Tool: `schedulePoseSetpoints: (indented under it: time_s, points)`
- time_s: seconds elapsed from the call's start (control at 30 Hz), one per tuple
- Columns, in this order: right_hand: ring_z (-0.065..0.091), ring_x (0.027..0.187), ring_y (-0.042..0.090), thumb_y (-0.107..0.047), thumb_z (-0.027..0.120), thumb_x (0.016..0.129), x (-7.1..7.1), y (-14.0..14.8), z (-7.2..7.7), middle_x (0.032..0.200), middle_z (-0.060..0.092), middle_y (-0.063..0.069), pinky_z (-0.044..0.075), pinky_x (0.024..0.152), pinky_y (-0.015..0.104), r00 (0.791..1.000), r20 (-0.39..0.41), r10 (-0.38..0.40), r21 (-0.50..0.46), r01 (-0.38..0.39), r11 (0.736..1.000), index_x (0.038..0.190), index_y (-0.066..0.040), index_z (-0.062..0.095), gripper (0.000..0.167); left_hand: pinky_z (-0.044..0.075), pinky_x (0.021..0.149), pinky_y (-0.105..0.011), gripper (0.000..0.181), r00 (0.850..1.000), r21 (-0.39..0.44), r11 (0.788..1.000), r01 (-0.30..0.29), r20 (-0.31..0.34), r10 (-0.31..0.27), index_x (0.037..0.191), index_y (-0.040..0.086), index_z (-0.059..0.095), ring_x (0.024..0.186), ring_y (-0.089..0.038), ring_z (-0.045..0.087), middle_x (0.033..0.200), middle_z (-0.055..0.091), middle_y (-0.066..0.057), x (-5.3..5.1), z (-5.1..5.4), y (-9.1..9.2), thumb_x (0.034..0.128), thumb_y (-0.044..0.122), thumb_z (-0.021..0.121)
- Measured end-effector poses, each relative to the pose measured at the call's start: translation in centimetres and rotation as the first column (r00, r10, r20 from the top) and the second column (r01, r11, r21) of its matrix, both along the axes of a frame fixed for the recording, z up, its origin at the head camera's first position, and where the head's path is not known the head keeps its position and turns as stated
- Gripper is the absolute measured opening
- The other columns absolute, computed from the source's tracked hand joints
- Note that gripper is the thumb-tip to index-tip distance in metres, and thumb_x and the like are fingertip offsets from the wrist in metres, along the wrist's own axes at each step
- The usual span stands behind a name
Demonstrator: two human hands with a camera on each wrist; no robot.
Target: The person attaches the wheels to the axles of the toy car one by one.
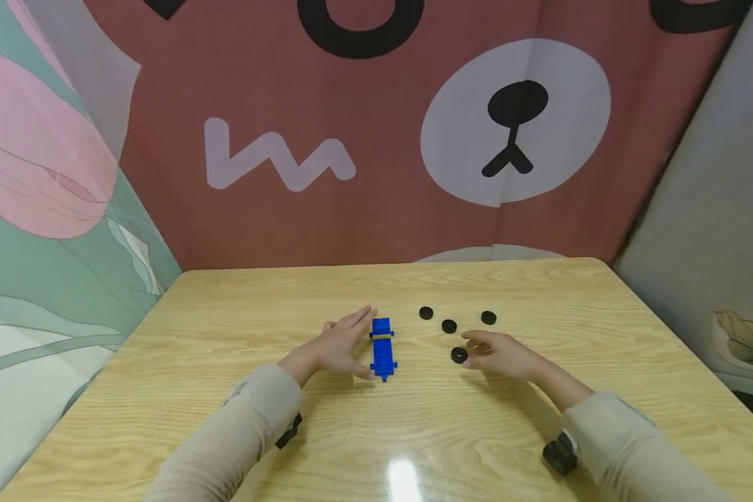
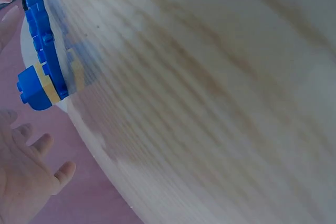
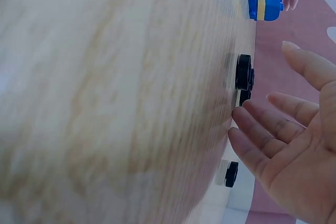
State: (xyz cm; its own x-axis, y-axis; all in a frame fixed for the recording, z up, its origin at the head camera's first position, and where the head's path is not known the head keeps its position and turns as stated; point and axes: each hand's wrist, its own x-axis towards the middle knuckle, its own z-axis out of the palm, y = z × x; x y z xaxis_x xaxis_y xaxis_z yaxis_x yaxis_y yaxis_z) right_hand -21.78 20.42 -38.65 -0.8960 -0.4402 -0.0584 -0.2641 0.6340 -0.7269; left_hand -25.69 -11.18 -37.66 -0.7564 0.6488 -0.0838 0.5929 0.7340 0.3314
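A blue toy-brick car chassis (image 1: 383,352) with a yellow strip near its far end lies on the wooden table. My left hand (image 1: 335,348) is just left of it, fingers stretched along its side and thumb near its close end. The left wrist view shows a gap between the spread fingers (image 2: 42,142) and the chassis. My right hand (image 1: 502,354) hovers by the nearest black toy wheel (image 1: 459,355), its fingers loosely extended and holding nothing. In the right wrist view, the thumb and fingers stand apart beside the black wheels (image 3: 243,72).
More black wheels lie farther back: one on the left (image 1: 426,313), a middle wheel (image 1: 449,326) and a right-hand wheel (image 1: 489,318). The wooden table (image 1: 257,300) ends at a reddish-brown printed cloth (image 1: 376,223). Light glares off the tabletop near its front.
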Motion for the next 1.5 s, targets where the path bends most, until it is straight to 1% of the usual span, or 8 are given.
schedulePoseSetpoints:
  time_s: [0.2,0.27,0.4,0.7,0.93,1.13,1.33,1.5]
  points:
    - [0.048,0.101,0.033,-0.018,0.063,0.079,-0.6,-0.6,0.3,0.112,0.050,0.022,0.039,0.084,0.043,1.000,-0.009,-0.003,0.026,0.004,1.000,0.120,0.009,0.042,0.054,0.014,0.094,-0.053,0.108,0.999,-0.004,1.000,0.018,-0.033,-0.018,0.140,0.011,0.004,0.129,-0.023,0.006,0.143,0.005,-0.007,-0.5,0.0,0.2,0.0634,0.049,0.070]
    - [0.049,0.099,0.032,-0.015,0.063,0.078,-0.7,-0.7,0.5,0.110,0.052,0.021,0.039,0.083,0.043,1.000,-0.015,-0.004,0.032,0.004,0.999,0.118,0.010,0.044,0.051,0.013,0.094,-0.054,0.109,0.999,0.004,1.000,0.020,-0.031,-0.020,0.140,0.011,0.004,0.129,-0.024,0.007,0.143,0.005,-0.007,-0.6,-0.1,0.4,0.0627,0.050,0.070]
    - [0.051,0.095,0.031,-0.012,0.065,0.076,-0.7,-0.7,0.5,0.105,0.055,0.018,0.040,0.082,0.042,1.000,-0.029,-0.006,0.042,0.007,0.999,0.115,0.010,0.047,0.048,0.008,0.094,-0.058,0.109,1.000,0.012,1.000,0.016,0.003,-0.016,0.140,0.013,0.003,0.129,-0.024,0.006,0.143,0.004,-0.006,-0.6,-0.1,0.8,0.0622,0.049,0.071]
    - [0.052,0.087,0.022,-0.011,0.069,0.071,-1.2,-1.1,0.2,0.095,0.055,0.007,0.043,0.075,0.036,0.998,-0.049,-0.027,0.083,0.031,0.996,0.112,0.004,0.052,0.047,0.010,0.095,-0.056,0.107,1.000,-0.005,1.000,-0.003,0.013,0.003,0.140,0.017,0.004,0.128,-0.025,0.009,0.143,0.008,-0.005,-0.6,0.1,1.4,0.0626,0.043,0.073]
    - [0.048,0.081,0.018,-0.005,0.066,0.072,-1.5,-1.8,-0.1,0.089,0.049,0.004,0.042,0.070,0.032,0.992,-0.114,0.045,0.146,-0.028,0.989,0.109,0.003,0.054,0.040,0.012,0.095,-0.056,0.102,1.000,-0.022,1.000,-0.002,0.016,0.002,0.140,0.016,0.010,0.127,-0.026,0.011,0.142,0.013,-0.005,-0.6,0.0,1.3,0.0640,0.038,0.074]
    - [0.043,0.074,0.016,-0.003,0.066,0.071,-1.7,-2.2,0.0,0.082,0.047,0.002,0.039,0.065,0.030,0.987,-0.149,0.062,0.193,-0.032,0.981,0.102,-0.001,0.059,0.032,0.014,0.095,-0.054,0.100,1.000,-0.039,0.999,0.011,-0.007,-0.012,0.139,0.013,0.013,0.126,-0.027,0.014,0.140,0.016,-0.007,-0.8,-0.1,1.4,0.0641,0.037,0.074]
    - [0.041,0.071,0.015,0.000,0.065,0.070,-1.5,-2.3,0.0,0.078,0.045,0.001,0.038,0.064,0.030,0.987,-0.148,0.062,0.213,-0.030,0.977,0.098,-0.002,0.060,0.029,0.016,0.094,-0.054,0.102,1.000,-0.059,0.998,0.015,0.004,-0.015,0.139,0.010,0.012,0.126,-0.028,0.015,0.140,0.016,-0.009,-0.9,-0.2,2.0,0.0628,0.039,0.075]
    - [0.043,0.072,0.015,0.000,0.065,0.069,-1.5,-2.1,-0.2,0.078,0.046,0.001,0.040,0.065,0.031,0.985,-0.158,0.074,0.188,-0.044,0.981,0.093,-0.003,0.061,0.025,0.018,0.094,-0.054,0.105,1.000,-0.052,0.999,0.002,0.008,-0.002,0.138,0.009,0.013,0.125,-0.028,0.017,0.139,0.016,-0.011,-0.8,-0.5,2.4,0.0602,0.040,0.076]
